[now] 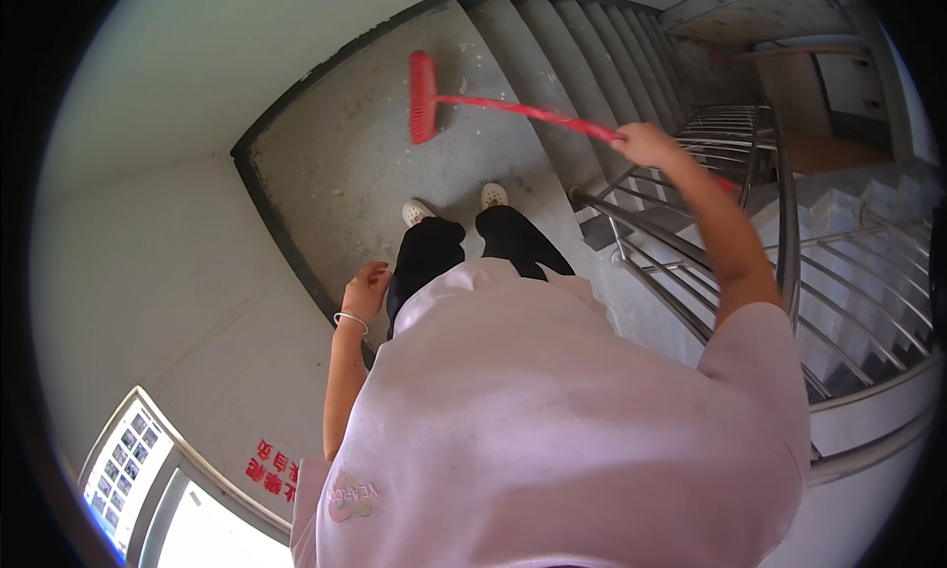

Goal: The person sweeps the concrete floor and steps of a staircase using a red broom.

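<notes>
My right hand (pixel 645 144) is closed around the red handle (pixel 529 111) of a broom. At the handle's far end, the broom's red bristle head (pixel 422 98) is on the concrete landing (pixel 355 139), ahead of my feet. A short red piece of the handle shows beyond my right forearm, near the railing. My left hand (pixel 368 290) hangs beside my left thigh with its fingers loosely bent and nothing in it. It has a pale bangle (pixel 351 321) at the wrist.
Concrete stairs (pixel 570 65) adjoin the landing at the upper right. A metal railing (pixel 658 235) runs along my right side, with another flight (pixel 851 205) beyond it. White wall (pixel 185 257) with a dark skirting band borders the left. A window (pixel 200 523) is at lower left.
</notes>
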A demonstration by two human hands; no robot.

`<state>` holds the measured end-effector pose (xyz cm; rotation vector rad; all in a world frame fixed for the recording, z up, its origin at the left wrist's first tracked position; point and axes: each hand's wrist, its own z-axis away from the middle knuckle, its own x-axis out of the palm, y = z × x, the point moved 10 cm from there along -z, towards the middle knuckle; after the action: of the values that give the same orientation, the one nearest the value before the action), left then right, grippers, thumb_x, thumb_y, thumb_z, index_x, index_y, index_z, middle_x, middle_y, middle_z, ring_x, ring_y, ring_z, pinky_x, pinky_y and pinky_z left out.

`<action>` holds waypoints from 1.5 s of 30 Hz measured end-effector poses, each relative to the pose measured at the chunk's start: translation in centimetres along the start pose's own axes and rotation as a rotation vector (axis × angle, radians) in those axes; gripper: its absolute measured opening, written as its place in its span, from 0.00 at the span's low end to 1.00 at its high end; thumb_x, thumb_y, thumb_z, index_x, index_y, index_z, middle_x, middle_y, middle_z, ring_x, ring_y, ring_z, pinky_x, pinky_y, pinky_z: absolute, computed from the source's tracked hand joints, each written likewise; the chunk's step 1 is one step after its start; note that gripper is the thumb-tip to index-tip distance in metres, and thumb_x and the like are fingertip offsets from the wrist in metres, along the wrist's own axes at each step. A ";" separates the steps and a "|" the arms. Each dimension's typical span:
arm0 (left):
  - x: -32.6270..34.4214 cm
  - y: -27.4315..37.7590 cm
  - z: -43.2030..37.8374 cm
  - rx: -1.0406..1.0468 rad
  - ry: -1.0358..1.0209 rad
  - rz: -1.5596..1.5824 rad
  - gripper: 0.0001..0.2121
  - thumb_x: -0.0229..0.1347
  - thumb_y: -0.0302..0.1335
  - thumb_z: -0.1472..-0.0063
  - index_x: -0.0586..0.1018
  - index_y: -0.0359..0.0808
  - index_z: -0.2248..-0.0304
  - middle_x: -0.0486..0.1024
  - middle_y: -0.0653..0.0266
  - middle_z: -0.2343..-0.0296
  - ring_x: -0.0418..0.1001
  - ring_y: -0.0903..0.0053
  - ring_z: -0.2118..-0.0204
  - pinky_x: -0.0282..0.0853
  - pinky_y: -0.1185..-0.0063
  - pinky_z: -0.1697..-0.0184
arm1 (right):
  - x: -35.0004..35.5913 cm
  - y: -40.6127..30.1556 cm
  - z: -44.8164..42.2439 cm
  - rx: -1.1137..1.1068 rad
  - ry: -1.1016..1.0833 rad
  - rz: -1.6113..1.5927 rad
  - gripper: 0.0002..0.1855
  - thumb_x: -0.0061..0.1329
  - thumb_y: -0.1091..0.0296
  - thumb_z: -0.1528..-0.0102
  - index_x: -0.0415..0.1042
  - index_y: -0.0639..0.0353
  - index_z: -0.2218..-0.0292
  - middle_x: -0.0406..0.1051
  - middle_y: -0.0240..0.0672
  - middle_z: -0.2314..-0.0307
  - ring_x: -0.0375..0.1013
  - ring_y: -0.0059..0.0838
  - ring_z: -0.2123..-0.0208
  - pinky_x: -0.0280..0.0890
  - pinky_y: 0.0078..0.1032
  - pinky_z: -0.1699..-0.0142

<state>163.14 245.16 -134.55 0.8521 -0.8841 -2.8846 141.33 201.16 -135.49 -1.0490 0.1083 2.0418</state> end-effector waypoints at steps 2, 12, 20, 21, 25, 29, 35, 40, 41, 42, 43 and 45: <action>-0.5 0.0 -0.3 -0.011 -0.011 0.005 0.12 0.47 0.31 0.51 0.70 0.35 0.66 0.71 0.58 0.72 0.69 0.72 0.68 0.63 0.80 0.64 | 4.2 -4.1 -3.2 0.042 -0.140 -0.074 0.17 0.38 0.56 0.54 0.67 0.56 0.67 0.66 0.45 0.72 0.65 0.40 0.67 0.59 0.31 0.63; -6.9 0.0 -7.3 0.057 -0.037 0.015 0.12 0.47 0.31 0.50 0.70 0.35 0.66 0.71 0.59 0.72 0.69 0.73 0.68 0.62 0.81 0.64 | 5.3 -4.3 -5.1 0.208 -0.123 -0.065 0.20 0.35 0.54 0.55 0.68 0.61 0.70 0.65 0.48 0.72 0.64 0.43 0.67 0.58 0.33 0.62; -12.7 -4.1 -13.6 0.100 -0.051 0.045 0.12 0.47 0.33 0.51 0.70 0.37 0.68 0.71 0.58 0.73 0.69 0.69 0.68 0.63 0.78 0.64 | -5.2 -5.0 2.0 0.390 0.072 0.083 0.16 0.35 0.58 0.54 0.66 0.61 0.69 0.65 0.50 0.75 0.64 0.47 0.70 0.58 0.35 0.66; -13.3 -4.7 -14.3 0.103 -0.054 0.038 0.12 0.47 0.34 0.51 0.70 0.37 0.68 0.71 0.58 0.73 0.69 0.69 0.68 0.63 0.77 0.64 | -5.4 -5.9 1.9 0.357 0.074 0.034 0.16 0.36 0.59 0.54 0.66 0.61 0.69 0.65 0.50 0.75 0.63 0.48 0.70 0.58 0.34 0.66; -15.5 -7.3 -16.2 0.000 0.013 0.024 0.12 0.46 0.34 0.51 0.71 0.36 0.68 0.71 0.58 0.73 0.69 0.70 0.69 0.63 0.79 0.65 | -7.4 -14.5 -0.5 0.265 0.032 0.053 0.15 0.41 0.63 0.57 0.66 0.61 0.67 0.66 0.48 0.77 0.65 0.46 0.72 0.59 0.34 0.67; -15.8 -8.9 -15.8 -0.141 0.052 0.173 0.13 0.45 0.36 0.52 0.71 0.38 0.69 0.71 0.57 0.72 0.68 0.67 0.67 0.61 0.76 0.62 | -4.5 -21.2 -8.8 0.019 -0.082 0.063 0.14 0.43 0.62 0.58 0.66 0.60 0.69 0.66 0.47 0.77 0.65 0.46 0.72 0.59 0.35 0.68; -15.2 -10.0 -11.3 -0.246 0.186 0.339 0.12 0.46 0.32 0.50 0.70 0.34 0.67 0.71 0.60 0.74 0.69 0.75 0.70 0.63 0.82 0.66 | 0.4 -36.1 -23.6 -0.210 -0.277 0.183 0.14 0.38 0.58 0.55 0.66 0.60 0.73 0.66 0.44 0.75 0.65 0.43 0.70 0.59 0.35 0.67; -12.2 -11.6 -6.4 -0.404 0.253 0.457 0.13 0.47 0.34 0.51 0.71 0.36 0.68 0.71 0.58 0.74 0.69 0.73 0.70 0.63 0.81 0.66 | 0.1 -35.9 -27.6 0.000 -0.513 0.178 0.18 0.38 0.55 0.54 0.67 0.62 0.70 0.66 0.45 0.72 0.65 0.40 0.67 0.59 0.32 0.63; -11.3 -11.6 -6.0 -0.424 0.238 0.486 0.13 0.47 0.35 0.51 0.72 0.37 0.68 0.71 0.57 0.74 0.69 0.71 0.69 0.63 0.79 0.65 | -0.5 -34.9 -28.1 -0.051 -0.445 0.192 0.18 0.38 0.55 0.55 0.68 0.62 0.70 0.66 0.45 0.73 0.65 0.40 0.68 0.60 0.31 0.64; -10.5 -11.5 -6.1 -0.436 0.219 0.450 0.13 0.47 0.35 0.51 0.72 0.37 0.68 0.71 0.57 0.74 0.69 0.71 0.69 0.63 0.79 0.65 | -1.5 -32.4 -28.6 -0.086 -0.367 0.208 0.18 0.39 0.55 0.55 0.68 0.61 0.70 0.67 0.44 0.74 0.66 0.40 0.69 0.60 0.31 0.64; -9.5 -11.3 -6.4 -0.441 0.194 0.424 0.13 0.47 0.36 0.51 0.72 0.37 0.68 0.71 0.57 0.74 0.69 0.71 0.69 0.63 0.79 0.65 | -3.0 -29.9 -28.5 -0.111 -0.285 0.235 0.18 0.39 0.55 0.55 0.68 0.61 0.70 0.67 0.44 0.75 0.66 0.40 0.71 0.61 0.31 0.65; -8.8 -9.9 -8.3 -0.422 0.140 0.370 0.13 0.47 0.36 0.51 0.72 0.37 0.68 0.72 0.58 0.74 0.70 0.71 0.69 0.63 0.79 0.65 | -5.0 -23.5 -27.0 -0.025 -0.275 0.169 0.17 0.40 0.56 0.56 0.68 0.61 0.71 0.68 0.43 0.79 0.67 0.40 0.73 0.61 0.30 0.68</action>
<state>176.25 250.61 -141.08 0.7418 -0.3497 -2.5124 176.66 202.52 -143.12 -0.7855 0.0298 2.3258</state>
